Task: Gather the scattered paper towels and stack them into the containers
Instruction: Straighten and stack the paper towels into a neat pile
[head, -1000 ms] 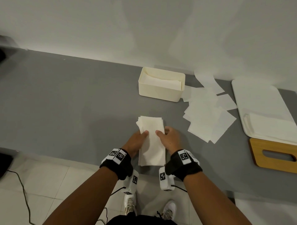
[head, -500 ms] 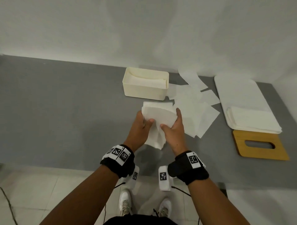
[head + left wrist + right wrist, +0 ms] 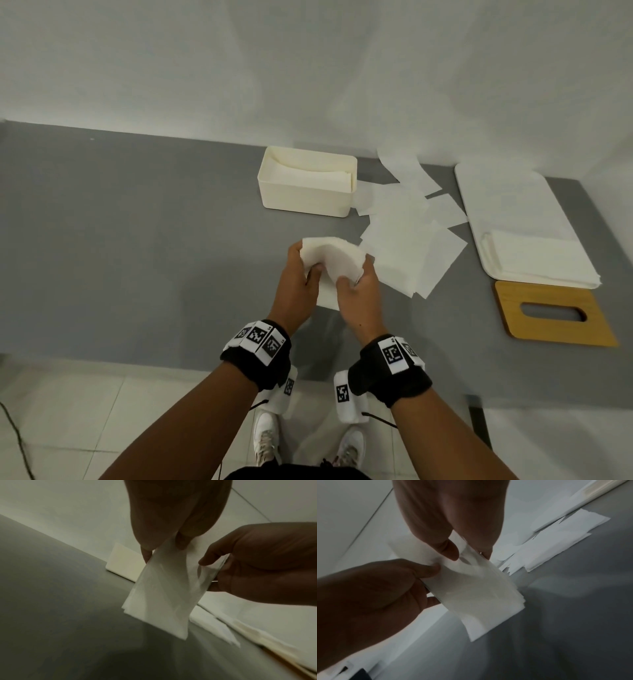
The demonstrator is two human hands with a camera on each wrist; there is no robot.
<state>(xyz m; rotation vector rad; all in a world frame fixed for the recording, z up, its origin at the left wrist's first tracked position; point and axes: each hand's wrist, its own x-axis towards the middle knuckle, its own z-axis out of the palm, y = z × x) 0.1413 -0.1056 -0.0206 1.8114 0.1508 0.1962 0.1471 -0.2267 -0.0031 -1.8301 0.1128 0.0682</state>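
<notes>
Both hands, left hand (image 3: 297, 282) and right hand (image 3: 359, 291), hold a bent stack of paper towels (image 3: 330, 262) above the tabletop (image 3: 137, 240), fingers curled round it. Next likely: carry it into the box (image 3: 306, 198).

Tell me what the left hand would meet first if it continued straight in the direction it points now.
Probably the cream container: the left hand, holding the towel stack, points toward its near wall. Depth is unclear.

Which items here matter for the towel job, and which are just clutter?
Job:
left hand and right hand, both gripping the paper towel stack
scattered paper towels
cream box
white tray

Lying about:
wooden slotted lid
</notes>
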